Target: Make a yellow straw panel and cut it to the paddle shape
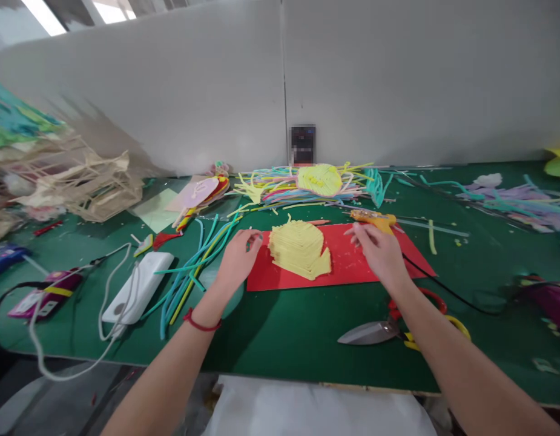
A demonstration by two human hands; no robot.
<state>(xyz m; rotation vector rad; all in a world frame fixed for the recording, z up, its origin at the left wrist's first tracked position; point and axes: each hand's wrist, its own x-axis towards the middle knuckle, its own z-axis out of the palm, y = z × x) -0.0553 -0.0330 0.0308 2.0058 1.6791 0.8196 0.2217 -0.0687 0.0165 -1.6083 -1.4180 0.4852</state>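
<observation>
A red sheet (352,266) lies on the green table (284,333). On it rests a flat yellow shape (300,248) made of glued pipe cleaners. My left hand (238,257) sits at the sheet's left edge, fingers curled near the yellow shape, holding nothing I can make out. My right hand (379,251) lies on the sheet's right part, fingers stretched toward a yellow glue gun (373,219) just beyond them. A red cord circles my left wrist.
A heap of coloured pipe cleaners (307,184) lies behind the sheet, more at the right (511,200) and left of my left hand (193,266). Scissors (398,327) lie near my right forearm. A white power bank (138,287) with cables lies left. Wooden frames (75,181) are stacked far left.
</observation>
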